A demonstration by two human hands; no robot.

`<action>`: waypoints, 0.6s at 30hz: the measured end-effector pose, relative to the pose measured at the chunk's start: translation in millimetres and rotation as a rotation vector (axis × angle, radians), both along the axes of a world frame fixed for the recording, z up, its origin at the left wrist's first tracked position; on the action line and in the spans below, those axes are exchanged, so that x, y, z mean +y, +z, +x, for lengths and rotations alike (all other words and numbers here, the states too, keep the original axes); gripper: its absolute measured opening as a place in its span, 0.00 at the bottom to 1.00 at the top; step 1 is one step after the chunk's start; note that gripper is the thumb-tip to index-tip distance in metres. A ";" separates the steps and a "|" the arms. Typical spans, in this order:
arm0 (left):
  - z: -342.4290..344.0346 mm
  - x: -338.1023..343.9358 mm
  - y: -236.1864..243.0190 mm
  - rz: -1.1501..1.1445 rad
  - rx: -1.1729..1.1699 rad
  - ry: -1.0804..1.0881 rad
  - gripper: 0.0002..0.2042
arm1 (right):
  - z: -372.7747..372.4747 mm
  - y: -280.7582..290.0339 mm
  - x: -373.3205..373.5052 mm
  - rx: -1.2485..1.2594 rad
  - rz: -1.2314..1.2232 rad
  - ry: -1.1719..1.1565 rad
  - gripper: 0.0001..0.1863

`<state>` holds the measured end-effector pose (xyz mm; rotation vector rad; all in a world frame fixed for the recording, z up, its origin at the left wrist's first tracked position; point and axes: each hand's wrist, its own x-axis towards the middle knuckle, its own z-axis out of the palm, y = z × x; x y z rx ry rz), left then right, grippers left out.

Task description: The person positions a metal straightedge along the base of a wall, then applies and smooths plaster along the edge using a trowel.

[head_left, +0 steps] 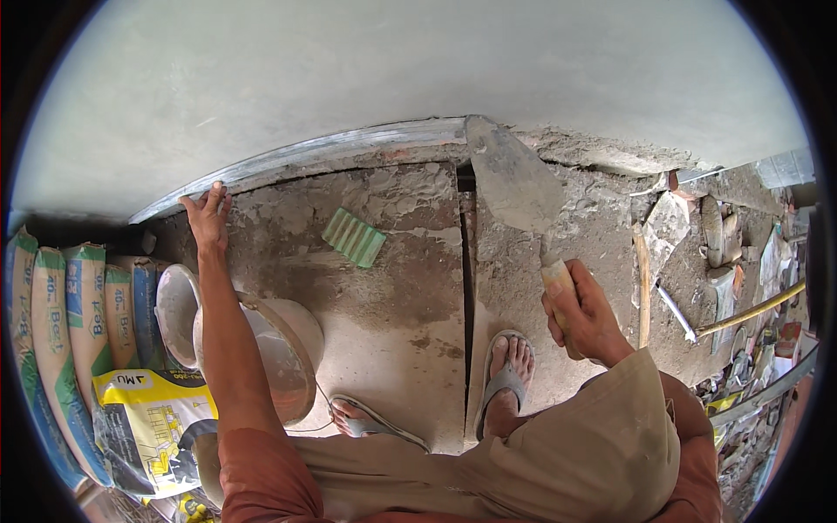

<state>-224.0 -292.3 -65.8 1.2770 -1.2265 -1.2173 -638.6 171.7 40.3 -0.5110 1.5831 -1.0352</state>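
My right hand (580,309) is closed round the pale handle of a pointing trowel (514,179). The trowel's broad, mortar-stained blade points away from me, its tip at the right end of a long light-grey metal strip (349,144). That strip runs along the foot of a smooth grey wall (418,61). Over on the left, my left hand (209,216) reaches out with fingers apart, fingertips against the strip near its left end. A ridged green piece (354,237) lies on the mortar-smeared floor between my hands.
A large bucket (301,349) stands by my left forearm, beside another pale bucket (177,314). Several cement bags (83,305) and a yellow-white bag (157,427) line the left side. A dark gap (469,305) splits the floor. Sticks (643,288) and rubble fill the right.
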 end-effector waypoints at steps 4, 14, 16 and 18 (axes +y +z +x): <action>4.1 -0.9 3.7 -0.004 0.089 -0.035 0.62 | -10.9 -17.2 7.9 0.056 -0.071 0.076 0.12; 19.8 -26.8 -19.0 0.203 0.434 0.078 0.47 | 34.6 -128.0 85.8 0.230 -0.190 -0.168 0.15; 4.5 -17.1 -33.1 0.289 0.391 0.098 0.30 | 32.9 -155.4 100.5 0.294 -0.207 -0.272 0.16; 1.2 -14.4 -27.3 0.399 0.383 0.131 0.18 | 38.3 -162.6 103.8 0.279 -0.217 -0.313 0.16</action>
